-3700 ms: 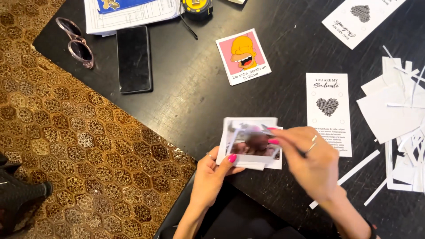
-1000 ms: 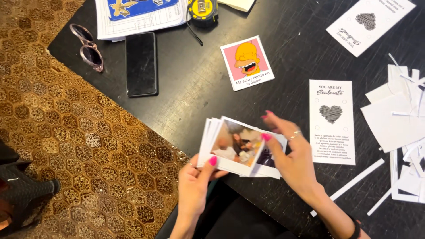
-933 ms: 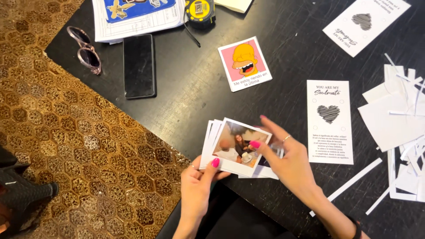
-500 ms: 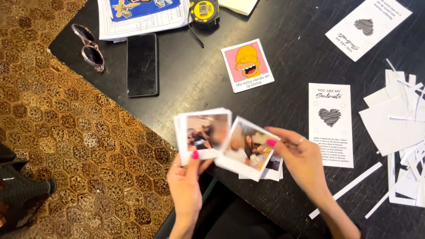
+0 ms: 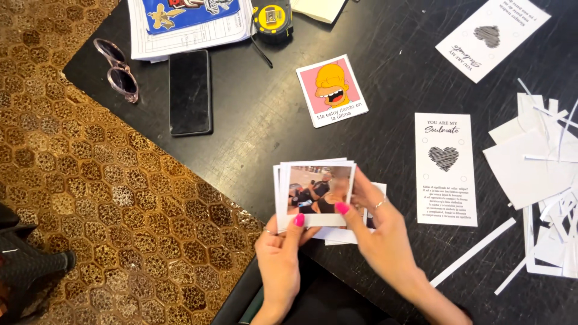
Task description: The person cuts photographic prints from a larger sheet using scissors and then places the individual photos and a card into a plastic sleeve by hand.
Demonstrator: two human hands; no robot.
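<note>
Both thumbs, nails painted pink, press on the lower white border of the top print of a stack of photo prints (image 5: 316, 192). The left hand (image 5: 280, 256) pinches the stack from below at its lower left, fingers closed under it and thumb on top. The right hand (image 5: 376, 232) grips the right side, thumb on the face and fingers curled behind the edge, a ring on one finger. The stack sits directly above both hands, held just over the near edge of the black table (image 5: 253, 120), its long axis running roughly left to right; the two hands are equally close. A few more prints lie under the right hand, partly hidden.

Just right of the stack lies a white card with a heart sketch (image 5: 445, 168), upright on the table. Beyond the stack, toward the far edge, rests a square cartoon card (image 5: 332, 90) with a pink ground. Farther left lie a dark phone (image 5: 190, 91) and sunglasses (image 5: 117, 69) near the left corner. A yellow tape measure (image 5: 273, 18) and a printed sheet (image 5: 189, 24) occupy the far edge. Paper offcuts (image 5: 536, 180) crowd the right edge. Nothing lies between the hands and the stack.
</note>
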